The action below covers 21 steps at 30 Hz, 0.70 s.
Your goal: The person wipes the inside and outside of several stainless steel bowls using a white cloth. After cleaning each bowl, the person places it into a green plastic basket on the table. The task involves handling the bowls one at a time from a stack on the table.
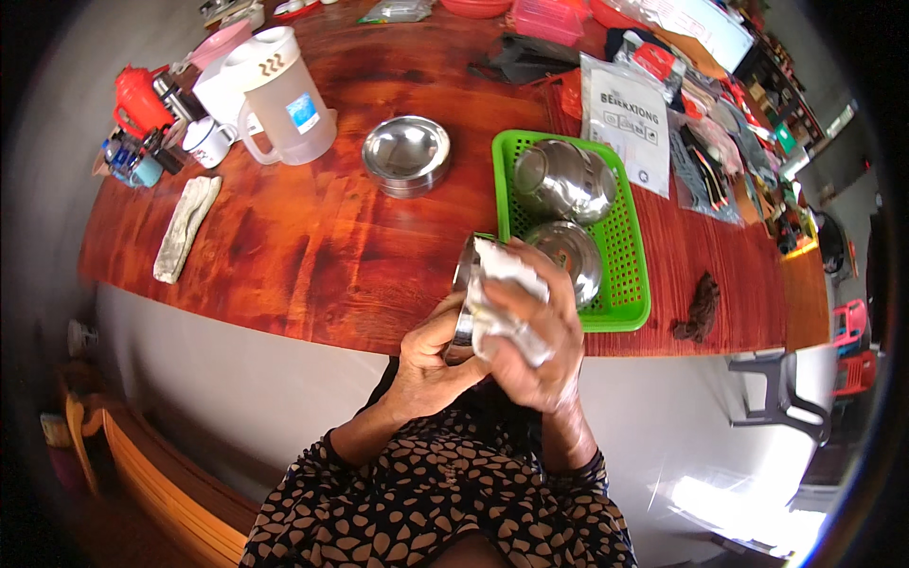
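At the table's near edge, my left hand grips a shiny steel bowl, tilted on its side, with the thumb and fingers on its rim. My right hand clutches a crumpled white cloth and presses it to the bowl; the hands and cloth hide most of the bowl. A green perforated basket is just beyond my right hand. In it lie a stack of steel bowls on its side and another steel bowl. A short stack of steel bowls stands on the table.
A plastic pitcher, a white mug and a folded cloth are on the left. At right are a white plastic package, piled clothing and a dark brown rag. A wooden bench stands behind left.
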Tool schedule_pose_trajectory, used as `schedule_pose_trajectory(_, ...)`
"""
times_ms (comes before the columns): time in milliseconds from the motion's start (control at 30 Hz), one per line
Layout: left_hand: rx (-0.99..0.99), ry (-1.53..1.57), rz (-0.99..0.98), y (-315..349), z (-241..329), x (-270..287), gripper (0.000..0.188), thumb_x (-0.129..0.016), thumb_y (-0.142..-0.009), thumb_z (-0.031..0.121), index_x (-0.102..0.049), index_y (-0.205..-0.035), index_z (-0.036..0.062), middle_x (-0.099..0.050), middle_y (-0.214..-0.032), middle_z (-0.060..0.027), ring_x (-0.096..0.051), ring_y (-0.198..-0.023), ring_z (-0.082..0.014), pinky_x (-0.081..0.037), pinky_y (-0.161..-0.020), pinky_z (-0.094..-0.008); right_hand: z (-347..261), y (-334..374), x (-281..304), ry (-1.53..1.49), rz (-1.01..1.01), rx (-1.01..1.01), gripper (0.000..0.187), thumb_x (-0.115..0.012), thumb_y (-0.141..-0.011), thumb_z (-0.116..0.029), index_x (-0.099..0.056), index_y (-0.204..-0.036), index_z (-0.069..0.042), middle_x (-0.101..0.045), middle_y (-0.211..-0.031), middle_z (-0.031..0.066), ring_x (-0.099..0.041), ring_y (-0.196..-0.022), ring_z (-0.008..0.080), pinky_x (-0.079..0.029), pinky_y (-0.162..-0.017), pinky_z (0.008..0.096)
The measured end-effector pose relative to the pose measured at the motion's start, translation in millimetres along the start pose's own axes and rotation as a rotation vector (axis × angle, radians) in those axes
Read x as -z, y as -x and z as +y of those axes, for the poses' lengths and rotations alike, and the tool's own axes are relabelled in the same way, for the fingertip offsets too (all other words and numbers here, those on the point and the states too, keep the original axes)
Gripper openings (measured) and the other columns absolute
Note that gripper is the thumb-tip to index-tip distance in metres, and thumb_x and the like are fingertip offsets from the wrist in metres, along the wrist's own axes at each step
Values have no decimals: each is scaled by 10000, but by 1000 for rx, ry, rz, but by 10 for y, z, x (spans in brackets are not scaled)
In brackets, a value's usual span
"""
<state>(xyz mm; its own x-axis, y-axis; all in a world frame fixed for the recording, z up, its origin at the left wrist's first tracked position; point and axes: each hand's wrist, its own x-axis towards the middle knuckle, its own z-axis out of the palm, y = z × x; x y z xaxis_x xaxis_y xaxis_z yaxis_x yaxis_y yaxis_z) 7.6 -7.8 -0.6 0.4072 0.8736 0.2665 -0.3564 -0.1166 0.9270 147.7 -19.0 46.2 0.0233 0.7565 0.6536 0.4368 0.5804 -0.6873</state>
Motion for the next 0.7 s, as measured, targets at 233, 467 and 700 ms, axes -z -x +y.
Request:
schedule_pose_trajectory(233, -28, -64, 17, -25, 180, 51, 263, -689, -706, -53, -586, -948, -50, -560, -1082, -125, -564, -960, -142, -553, -763, -278, -51, -155, -41, 70, -97, 73, 339, -643, -716, -156, -631, -1048, -91, -516, -1123, 107, -509, -1081, 316, -413, -890, 433)
schedule_pose_trajectory(467, -162, -127, -90, -62, 195, 226, 204, -719, -709, -38, -644, -899, -40, -624, -964, -102, -577, -914, -144, -484, -718, -265, -11, -398, -56, -88, 4, -253, 252, -578, -823, -147, -608, -1028, -3, -627, -1022, 145, -566, -1004, 222, -471, -819, 325)
schedule_pose_trajectory(700, 9, -79, 66, -97, 232, 398, 182, -761, -682, 11, -601, -763, -18, -626, -876, -116, -593, -812, -116, -486, -671, -247, -27, -356, -336, 158, -240, 140, 332, -672, -752, -143, -622, -1079, -109, -537, -1206, 114, -503, -1144, 273, -373, -986, 430)
